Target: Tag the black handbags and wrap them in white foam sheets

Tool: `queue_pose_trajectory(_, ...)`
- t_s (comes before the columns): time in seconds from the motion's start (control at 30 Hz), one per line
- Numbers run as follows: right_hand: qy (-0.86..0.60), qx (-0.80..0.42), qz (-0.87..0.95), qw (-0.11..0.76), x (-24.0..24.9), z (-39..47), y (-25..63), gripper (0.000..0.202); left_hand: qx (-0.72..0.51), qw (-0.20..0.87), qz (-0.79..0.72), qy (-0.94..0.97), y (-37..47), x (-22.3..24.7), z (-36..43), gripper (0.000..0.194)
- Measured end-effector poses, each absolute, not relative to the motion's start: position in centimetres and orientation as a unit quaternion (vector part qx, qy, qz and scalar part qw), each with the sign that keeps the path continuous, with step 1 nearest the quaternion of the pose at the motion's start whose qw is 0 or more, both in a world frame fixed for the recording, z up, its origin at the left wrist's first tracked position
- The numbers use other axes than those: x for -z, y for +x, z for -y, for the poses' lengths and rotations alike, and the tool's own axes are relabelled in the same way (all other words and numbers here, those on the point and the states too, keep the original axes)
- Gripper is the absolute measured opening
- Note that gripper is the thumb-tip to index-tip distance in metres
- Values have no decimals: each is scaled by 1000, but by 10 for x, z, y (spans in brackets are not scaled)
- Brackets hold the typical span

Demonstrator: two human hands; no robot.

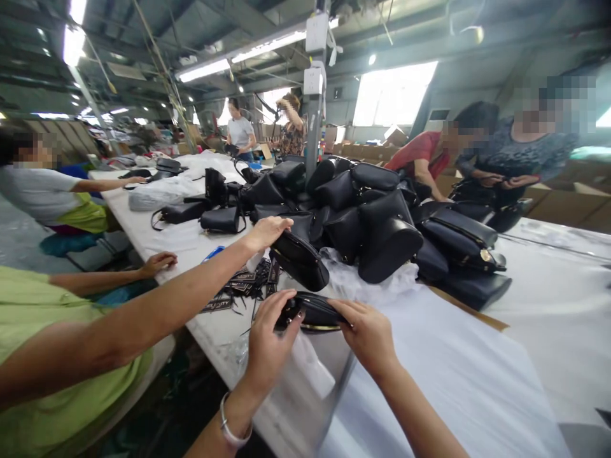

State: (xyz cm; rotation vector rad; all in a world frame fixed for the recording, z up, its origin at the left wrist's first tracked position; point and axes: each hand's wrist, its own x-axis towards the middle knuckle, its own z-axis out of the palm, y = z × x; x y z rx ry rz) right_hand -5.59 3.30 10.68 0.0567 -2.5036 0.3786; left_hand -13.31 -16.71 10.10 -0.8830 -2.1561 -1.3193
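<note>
Both my hands hold a small black handbag (315, 313) above the near edge of the table. My left hand (273, 331) is closed round its left end, thumb in front and fingers over the top. The right hand (365, 324) pinches the bag's right end. A gold-coloured strip runs along the lower side of the bag. Just beyond it, a co-worker's hand (270, 233) grips another black handbag (300, 259). White wrapping (312, 369) lies below my left hand on the table.
A large heap of black handbags (382, 216) fills the table's middle around a metal post (314, 127). Black hang tags (245, 283) lie in a pile to the left. A co-worker in a green top (28, 331) sits close at my left; other people stand around the table (548, 305).
</note>
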Motion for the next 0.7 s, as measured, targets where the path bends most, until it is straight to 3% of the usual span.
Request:
queue_pose_trajectory(0.13,56,-101,933,341,-139,-19,-13,39,499,193,785,-312,-96,-110,161,36)
queue_pose_trajectory(0.3,33,-48,916,398,-173,-13,54,27,506,182,780,-320,-52,-108,147,85)
queue_pose_trajectory(0.43,-16,-5,919,395,-174,-31,96,28,498,54,790,-354,-41,-95,127,109)
queue_pose_trajectory(0.57,-78,30,918,387,-155,-57,126,29,372,-86,818,-430,-44,-85,103,98)
queue_pose_trajectory(0.7,-118,48,903,410,-139,-73,151,28,223,-35,836,-500,-56,-91,85,76)
